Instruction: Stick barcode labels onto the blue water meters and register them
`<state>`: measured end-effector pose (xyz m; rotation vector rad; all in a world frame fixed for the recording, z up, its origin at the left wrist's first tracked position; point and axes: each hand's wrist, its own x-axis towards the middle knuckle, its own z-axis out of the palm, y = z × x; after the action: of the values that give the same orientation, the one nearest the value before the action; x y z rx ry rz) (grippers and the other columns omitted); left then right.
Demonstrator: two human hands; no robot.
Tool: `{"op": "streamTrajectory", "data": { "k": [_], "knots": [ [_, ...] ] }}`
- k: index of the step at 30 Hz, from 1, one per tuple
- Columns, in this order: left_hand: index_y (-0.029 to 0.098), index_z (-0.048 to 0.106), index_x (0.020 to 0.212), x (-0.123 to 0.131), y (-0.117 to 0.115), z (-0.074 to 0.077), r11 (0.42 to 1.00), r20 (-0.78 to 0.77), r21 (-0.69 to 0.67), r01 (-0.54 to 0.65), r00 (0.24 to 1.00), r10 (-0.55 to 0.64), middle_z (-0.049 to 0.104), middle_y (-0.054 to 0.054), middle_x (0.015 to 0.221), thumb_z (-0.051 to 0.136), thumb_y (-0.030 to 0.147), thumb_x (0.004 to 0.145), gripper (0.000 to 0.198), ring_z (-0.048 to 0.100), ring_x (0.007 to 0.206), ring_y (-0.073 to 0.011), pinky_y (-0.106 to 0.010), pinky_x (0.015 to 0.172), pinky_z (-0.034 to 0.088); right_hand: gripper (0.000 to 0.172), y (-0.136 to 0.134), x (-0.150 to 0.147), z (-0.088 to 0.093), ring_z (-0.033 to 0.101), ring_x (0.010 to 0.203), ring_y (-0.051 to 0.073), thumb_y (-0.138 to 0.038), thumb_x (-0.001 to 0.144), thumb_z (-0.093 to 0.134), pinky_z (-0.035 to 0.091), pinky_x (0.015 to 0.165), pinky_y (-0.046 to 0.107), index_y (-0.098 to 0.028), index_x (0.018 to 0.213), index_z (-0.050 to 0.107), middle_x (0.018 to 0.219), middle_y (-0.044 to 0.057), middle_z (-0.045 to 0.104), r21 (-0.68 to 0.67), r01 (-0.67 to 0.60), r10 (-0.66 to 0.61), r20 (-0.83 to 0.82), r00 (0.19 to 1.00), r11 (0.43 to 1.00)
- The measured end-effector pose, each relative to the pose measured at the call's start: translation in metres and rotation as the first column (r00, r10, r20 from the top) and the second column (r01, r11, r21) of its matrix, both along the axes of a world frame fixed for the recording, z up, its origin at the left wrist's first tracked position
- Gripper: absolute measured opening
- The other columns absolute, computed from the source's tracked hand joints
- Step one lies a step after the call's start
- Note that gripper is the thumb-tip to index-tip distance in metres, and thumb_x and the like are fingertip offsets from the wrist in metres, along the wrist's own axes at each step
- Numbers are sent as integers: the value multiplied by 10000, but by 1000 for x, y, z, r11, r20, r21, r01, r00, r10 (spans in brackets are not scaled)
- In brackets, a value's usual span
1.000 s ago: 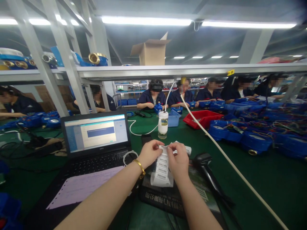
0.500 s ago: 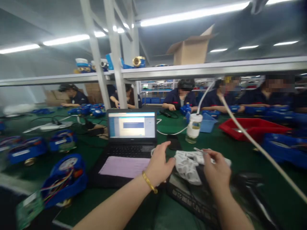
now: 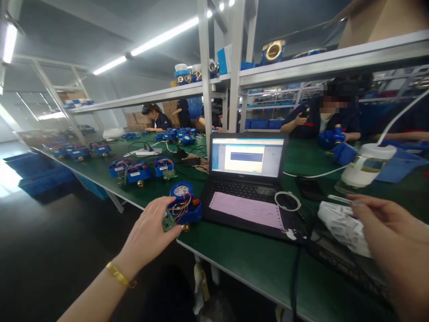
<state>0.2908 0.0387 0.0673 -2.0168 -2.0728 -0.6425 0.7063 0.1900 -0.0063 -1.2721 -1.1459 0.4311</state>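
My left hand point(image 3: 152, 232), fingers and thumb apart, is around a green circuit board point(image 3: 168, 220) beside the nearest blue meter point(image 3: 187, 213); whether it touches the board is hard to tell. Coloured wires run inside that open meter, which has a round dial. My right hand point(image 3: 385, 232) pinches a thin whitish item point(image 3: 340, 199) over a crumpled white bag point(image 3: 340, 226) at the right. Between my hands stands an open laptop point(image 3: 248, 156), with a pink sheet point(image 3: 246, 210) across its front part. A white ring of cable point(image 3: 287, 201) lies at the laptop's right edge.
More blue meters point(image 3: 138, 172) with wires stand at the left on the green table point(image 3: 221, 239). A capped jar point(image 3: 367, 165), a dark phone point(image 3: 310, 188) and a blue bin point(image 3: 402, 163) are at the right. Shelf posts point(image 3: 236, 67) rise behind the laptop. Several people sit across the table.
The view has swung left. My left hand has moved from beside the white bag to the nearest meter's circuit board. My right hand stays by the bag with the thin item.
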Motion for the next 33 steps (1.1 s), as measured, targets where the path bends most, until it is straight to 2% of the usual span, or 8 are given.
{"op": "streamTrajectory", "data": {
  "k": [2, 4, 6, 9, 13, 17, 21, 33],
  "knots": [
    [177, 391, 1283, -4, 8, -6, 1000, -63, -14, 20, 998, -21, 447, -113, 1301, 611, 374, 756, 604, 394, 1227, -278, -477, 1053, 350, 347, -23, -52, 12, 562, 882, 325, -590, 656, 668, 405, 741, 483, -256, 723, 600, 968, 117, 628, 24, -174, 175, -46, 983, 984],
    [130, 405, 1277, -7, 15, -10, 999, -102, -23, 34, 994, -36, 456, -144, 1295, 597, 334, 747, 600, 389, 1235, -298, -494, 1068, 329, 299, -45, -105, 11, 567, 911, 294, -517, 708, 674, 439, 774, 431, -231, 705, 587, 956, 105, 622, 60, -426, 431, -108, 896, 903],
    [113, 414, 1274, -11, 21, -10, 996, -122, -60, 63, 990, -70, 481, -144, 1277, 539, 264, 751, 559, 416, 1220, -291, -494, 1092, 295, 265, -64, -151, 0, 561, 934, 273, -468, 769, 633, 461, 768, 387, -211, 727, 583, 947, 91, 611, 117, -562, 574, -122, 810, 819],
    [101, 420, 1275, -18, 25, -8, 984, -119, -141, 110, 985, -127, 501, -126, 1274, 436, 175, 747, 533, 440, 1210, -269, -468, 1112, 271, 195, -82, -205, -20, 532, 999, 247, -375, 838, 572, 476, 751, 325, -195, 763, 579, 1034, 85, 574, 142, -645, 660, -139, 738, 751],
    [133, 430, 1267, -25, 27, -6, 977, -73, -178, 117, 989, -131, 507, -107, 1267, 412, 153, 737, 531, 456, 1195, -265, -449, 1067, 345, 120, -87, -252, -30, 490, 1082, 243, -285, 837, 546, 475, 799, 322, -193, 771, 585, 1172, 84, 505, 171, -648, 668, -123, 734, 742],
    [135, 406, 1277, -30, 29, -8, 973, -40, -140, 184, 981, -191, 470, -106, 1298, 430, 163, 727, 551, 451, 1188, -246, -416, 1048, 366, 97, -83, -282, -30, 448, 1144, 251, -246, 822, 536, 439, 917, 374, -192, 774, 601, 1234, 83, 459, 212, -634, 660, -88, 746, 744],
    [104, 416, 1265, -35, 33, -10, 965, -64, -125, 232, 968, -241, 509, -133, 1221, 448, 169, 724, 546, 459, 1143, -260, -426, 1005, 393, 97, -80, -298, -30, 404, 1189, 252, -235, 815, 544, 372, 1000, 399, -189, 763, 610, 1278, 81, 417, 214, -587, 612, -77, 787, 781],
    [70, 415, 1257, -33, 36, -11, 964, -106, -136, 230, 964, -245, 524, -144, 1187, 522, 230, 739, 553, 464, 1109, -268, -431, 974, 422, 87, -82, -311, -30, 411, 1173, 229, -209, 800, 545, 327, 1007, 376, -175, 742, 600, 1247, 103, 450, 247, -446, 469, -37, 883, 860]
  ]
}}
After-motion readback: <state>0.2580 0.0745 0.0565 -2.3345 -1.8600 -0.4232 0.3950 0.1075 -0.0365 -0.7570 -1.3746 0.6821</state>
